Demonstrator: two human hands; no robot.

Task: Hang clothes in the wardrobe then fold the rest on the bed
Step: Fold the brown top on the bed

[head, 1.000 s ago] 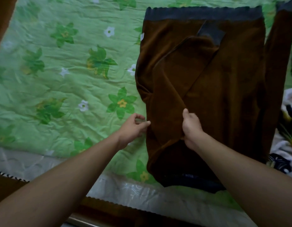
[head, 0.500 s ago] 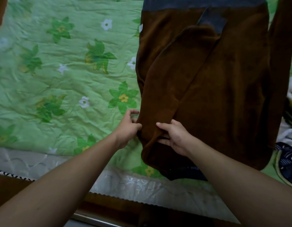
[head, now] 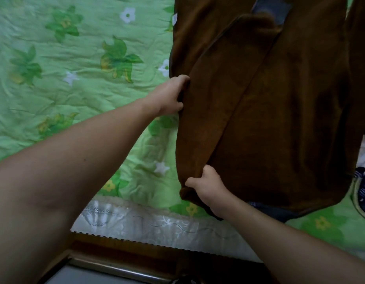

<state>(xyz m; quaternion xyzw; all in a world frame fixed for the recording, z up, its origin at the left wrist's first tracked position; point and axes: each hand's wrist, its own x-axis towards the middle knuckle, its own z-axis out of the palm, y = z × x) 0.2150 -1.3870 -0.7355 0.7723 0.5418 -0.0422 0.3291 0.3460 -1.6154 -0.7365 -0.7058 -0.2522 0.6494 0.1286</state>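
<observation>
A brown sweater (head: 280,111) with grey trim lies spread on the bed, one sleeve folded diagonally across its body. My left hand (head: 169,97) grips the sweater's left edge at mid-height, fingers curled into the fabric. Near the bed's front edge, my right hand (head: 208,187) pinches the lower left corner of the sweater, where the folded sleeve ends. The top of the sweater runs out of view.
A green quilt (head: 75,78) with flower print covers the bed, with a white patterned border (head: 149,220) at the front. The wooden bed frame (head: 136,255) runs below. Dark patterned clothing (head: 364,185) lies at the right edge.
My left hand has moved up the sweater's left edge and taken hold of it. My right hand slid down to the lower left corner and grips it there.
</observation>
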